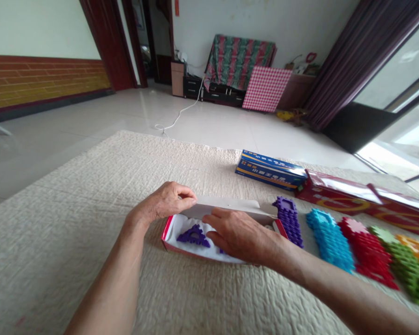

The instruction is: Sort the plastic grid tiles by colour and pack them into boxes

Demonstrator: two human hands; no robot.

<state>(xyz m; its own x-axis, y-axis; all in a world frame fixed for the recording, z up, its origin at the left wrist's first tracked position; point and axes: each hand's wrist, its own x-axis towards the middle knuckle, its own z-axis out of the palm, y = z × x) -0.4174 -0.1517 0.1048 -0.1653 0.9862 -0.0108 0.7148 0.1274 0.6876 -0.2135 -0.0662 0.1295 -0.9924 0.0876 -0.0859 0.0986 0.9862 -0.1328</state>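
An open box (pixel 165 231) with red ends lies in front of me, its inside lined with white. In its left part rests a purple notched plastic building piece (pixel 194 236), arch-like in shape. My left hand (pixel 165 201) has thumb and forefinger pinched at the left end of the raised lid flap (pixel 230 202). Over the middle of the box reaches my right hand (pixel 240 231), palm down, its bent thumb and fingers apart. A bit of purple shows beneath this hand; the rest is hidden by it.
Right of the box lie stacks of interlocking pieces: purple (pixel 289 221), blue (pixel 330 239), red (pixel 368 251), green (pixel 410 272) and orange (pixel 417 251). Behind them stand a blue carton (pixel 270 173) and red cartons (pixel 345 195). A cream quilted cover (pixel 101 186) lies underneath everything.
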